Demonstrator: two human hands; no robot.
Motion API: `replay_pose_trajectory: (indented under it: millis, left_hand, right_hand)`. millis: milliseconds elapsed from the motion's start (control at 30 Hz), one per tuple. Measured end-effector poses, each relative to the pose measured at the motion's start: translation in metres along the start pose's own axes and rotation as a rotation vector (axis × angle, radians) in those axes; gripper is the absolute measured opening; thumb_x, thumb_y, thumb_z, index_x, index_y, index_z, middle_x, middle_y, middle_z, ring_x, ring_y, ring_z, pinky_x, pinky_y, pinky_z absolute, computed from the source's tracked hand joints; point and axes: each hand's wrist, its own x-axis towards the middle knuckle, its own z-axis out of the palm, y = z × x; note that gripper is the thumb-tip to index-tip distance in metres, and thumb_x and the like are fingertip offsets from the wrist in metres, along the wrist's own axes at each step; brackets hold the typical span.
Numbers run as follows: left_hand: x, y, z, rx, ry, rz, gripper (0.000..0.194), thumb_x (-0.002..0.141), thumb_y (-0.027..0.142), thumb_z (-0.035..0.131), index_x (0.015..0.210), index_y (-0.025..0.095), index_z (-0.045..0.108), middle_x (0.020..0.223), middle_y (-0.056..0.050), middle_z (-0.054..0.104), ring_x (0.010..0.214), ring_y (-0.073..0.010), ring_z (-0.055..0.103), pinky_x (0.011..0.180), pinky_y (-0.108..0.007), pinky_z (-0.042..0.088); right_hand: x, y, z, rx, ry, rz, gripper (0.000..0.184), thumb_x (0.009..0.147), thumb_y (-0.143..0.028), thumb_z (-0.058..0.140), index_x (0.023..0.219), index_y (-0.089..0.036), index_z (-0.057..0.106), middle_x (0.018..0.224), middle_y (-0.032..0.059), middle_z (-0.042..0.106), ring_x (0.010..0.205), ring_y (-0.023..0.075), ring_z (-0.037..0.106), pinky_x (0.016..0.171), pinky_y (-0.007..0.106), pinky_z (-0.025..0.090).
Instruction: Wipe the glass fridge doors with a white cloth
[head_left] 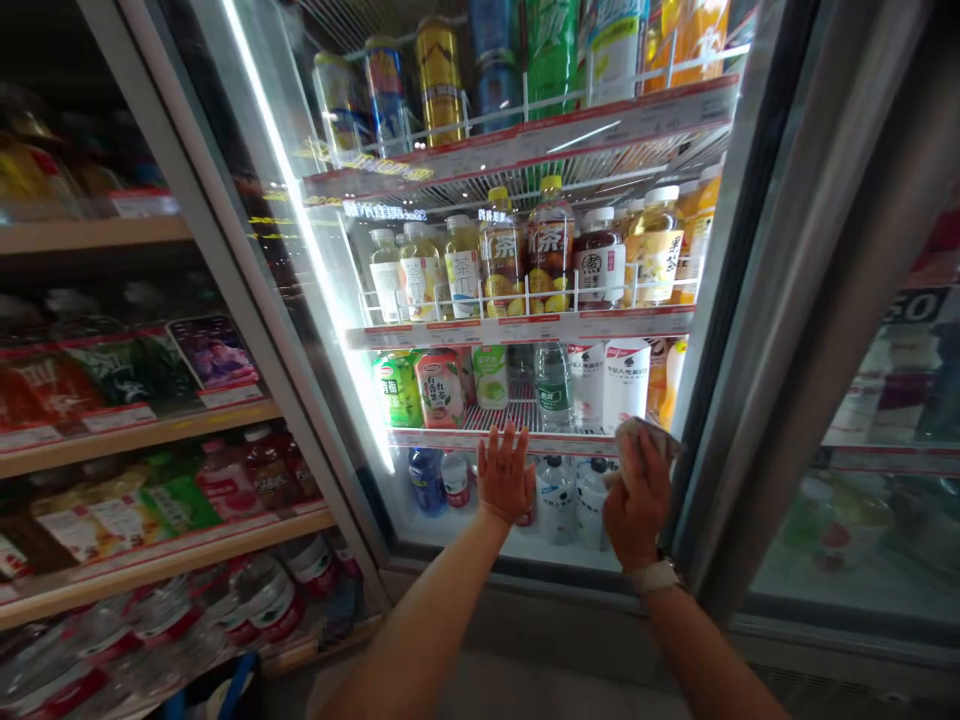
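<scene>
A pale cloth (663, 436) lies right of centre in the lower half of the frame, at the right end of the shelf edge (435, 438). Its long axis runs sideways, sloping slightly down to a corner that points right. The right hand (636, 500) grips it with bent fingers, just below a white bottle (627, 385). The left hand (505, 478), low centre, is open with fingers spread and pointing up; whether it touches the shelf edge cannot be told.
</scene>
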Motion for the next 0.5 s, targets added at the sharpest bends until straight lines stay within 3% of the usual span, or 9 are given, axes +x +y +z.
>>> replay_pose_trajectory:
  millis: [133,300,400,500]
  left_hand:
    - [-0.001,-0.001,0.0,0.005,-0.007,0.004,0.063,0.094,0.027,0.04,0.154,0.014,0.022,0.158,-0.012,0.029,0.149,-0.0277,0.016,0.122,-0.047,0.018]
    - [-0.002,-0.002,0.002,-0.004,-0.011,-0.001,0.064,0.094,0.026,0.04,0.154,0.015,0.021,0.157,-0.013,0.031,0.149,-0.0273,0.018,0.121,-0.048,0.018]
    - [-0.002,-0.002,0.002,0.004,0.0,0.004,0.064,0.094,0.027,0.039,0.154,0.015,0.02,0.157,-0.012,0.029,0.149,-0.027,0.017,0.122,-0.047,0.017]
    - [0.0,-0.001,0.001,0.014,0.009,0.007,0.064,0.094,0.026,0.039,0.154,0.015,0.019,0.158,-0.011,0.027,0.149,-0.0272,0.016,0.122,-0.047,0.017]
  right_hand:
    - [-0.038,-0.018,0.012,0.057,-0.237,-0.182,0.065,0.092,0.0,0.038,0.15,-0.03,0.036,0.145,0.0044,0.053,0.142,0.0238,0.039,0.117,0.051,0.038]
    - [-0.081,-0.015,0.013,0.099,-0.404,-0.381,0.052,0.093,0.0,0.04,0.135,-0.025,0.056,0.129,0.0034,0.066,0.134,0.0179,0.049,0.116,0.041,0.04]
    - [-0.086,-0.007,0.007,0.103,-0.487,-0.477,0.047,0.094,-0.002,0.041,0.131,-0.023,0.06,0.129,0.0027,0.067,0.134,0.0165,0.05,0.116,0.039,0.04]
    - [-0.07,0.002,-0.003,0.108,-0.548,-0.558,0.044,0.095,-0.004,0.042,0.132,-0.021,0.059,0.133,0.0029,0.064,0.135,0.0165,0.047,0.115,0.036,0.042]
